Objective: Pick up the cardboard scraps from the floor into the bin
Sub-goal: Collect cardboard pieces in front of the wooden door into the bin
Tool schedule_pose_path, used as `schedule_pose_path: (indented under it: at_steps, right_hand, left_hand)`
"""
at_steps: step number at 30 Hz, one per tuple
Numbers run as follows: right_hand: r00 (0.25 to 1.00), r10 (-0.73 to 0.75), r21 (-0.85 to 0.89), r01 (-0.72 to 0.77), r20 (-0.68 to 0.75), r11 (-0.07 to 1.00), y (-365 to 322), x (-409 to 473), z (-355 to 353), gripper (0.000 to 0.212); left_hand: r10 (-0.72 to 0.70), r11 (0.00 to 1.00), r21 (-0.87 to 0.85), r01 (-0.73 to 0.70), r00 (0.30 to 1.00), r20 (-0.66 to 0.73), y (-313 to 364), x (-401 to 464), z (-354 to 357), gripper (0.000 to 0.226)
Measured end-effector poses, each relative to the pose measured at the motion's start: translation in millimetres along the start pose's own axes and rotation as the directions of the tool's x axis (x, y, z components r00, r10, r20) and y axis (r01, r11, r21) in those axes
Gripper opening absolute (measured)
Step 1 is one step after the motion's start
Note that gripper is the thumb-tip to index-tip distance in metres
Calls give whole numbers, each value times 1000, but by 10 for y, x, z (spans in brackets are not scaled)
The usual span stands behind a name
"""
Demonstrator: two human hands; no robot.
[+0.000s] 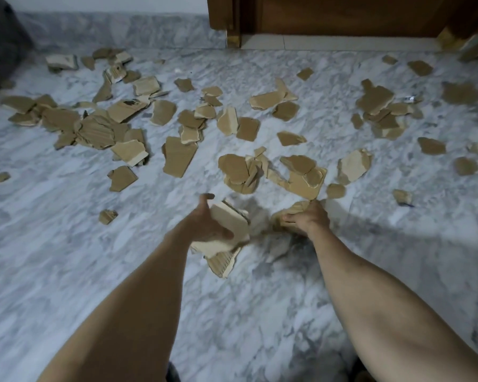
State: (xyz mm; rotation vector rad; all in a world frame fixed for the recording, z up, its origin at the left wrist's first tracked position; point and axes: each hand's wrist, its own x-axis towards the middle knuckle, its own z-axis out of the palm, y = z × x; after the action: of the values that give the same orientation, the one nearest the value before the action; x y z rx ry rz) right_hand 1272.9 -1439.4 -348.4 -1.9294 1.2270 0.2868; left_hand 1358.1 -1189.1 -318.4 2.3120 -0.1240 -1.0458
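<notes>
Left hand (210, 224), thumb and fingers clasping a stack of pale cardboard pieces (226, 232) above the floor, probably so several go to the bin in one trip; right hand (307, 219), at its 3 o'clock, fingers curled round a crumpled brown scrap (287, 216) low on the floor. Loose cardboard scraps (177, 158) litter the grey-veined marble floor (66, 244) from 9 to 3 o'clock; wooden door (342, 15) at 12 o'clock. No bin in view
</notes>
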Motion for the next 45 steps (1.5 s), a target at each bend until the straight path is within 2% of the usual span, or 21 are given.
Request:
schedule_pose_path:
  at_steps: [2,4,10,19,21,25,27,30,32,34,37,40,42,45]
  right_hand:
    - [1000,-19,143,17,12,990,-52,-21,58,97]
    - [999,-49,204,47,8,978,-98,-8,67,94]
    - [998,-52,287,42,26,957,-60,38,-53,94]
    - [999,33,327,-42,35,944,139,-22,-185,89]
    - [995,95,287,-99,28,953,228,-50,-240,89]
    - [960,268,141,-276,77,951,449,-152,-195,106]
    - [952,305,89,-307,34,948,531,-212,-120,109]
    - [946,308,-3,-310,-100,951,619,-296,-11,98]
    - [962,239,-36,-246,-130,969,668,-312,50,86]
    - [963,236,-55,-245,-128,968,674,-310,70,85]
    - [963,232,-2,-235,-139,972,625,-320,57,77]
    - [967,212,61,-205,-144,977,623,-286,80,67]
    - [970,191,14,-191,-153,982,599,-292,73,57]
    - [977,167,-108,-182,-131,977,552,-297,70,47]
  left_hand:
    - [13,978,210,-11,1000,-4,-23,-84,266,100]
    - [34,949,314,-10,997,-72,-94,-153,502,93]
    - [-43,911,394,123,978,-204,-137,-196,721,102]
    - [-38,934,344,94,985,-165,-52,-191,715,107]
    - [-40,925,365,105,982,-182,-44,-187,686,110]
    - [7,875,476,86,982,-190,-79,-167,667,108]
    - [32,875,480,55,985,-170,-80,-143,684,108]
    - [17,863,499,80,982,-187,-63,-136,699,106]
    - [-14,838,532,122,979,-202,-77,-140,678,105]
    - [-41,844,520,135,981,-189,-107,-137,671,103]
    - [-60,919,381,100,991,-117,-134,-106,678,99]
    - [-79,938,332,100,994,-76,-86,-103,651,87]
    - [-109,959,259,119,993,-52,-27,-65,644,80]
    - [-113,987,114,115,993,-25,128,-17,648,82]
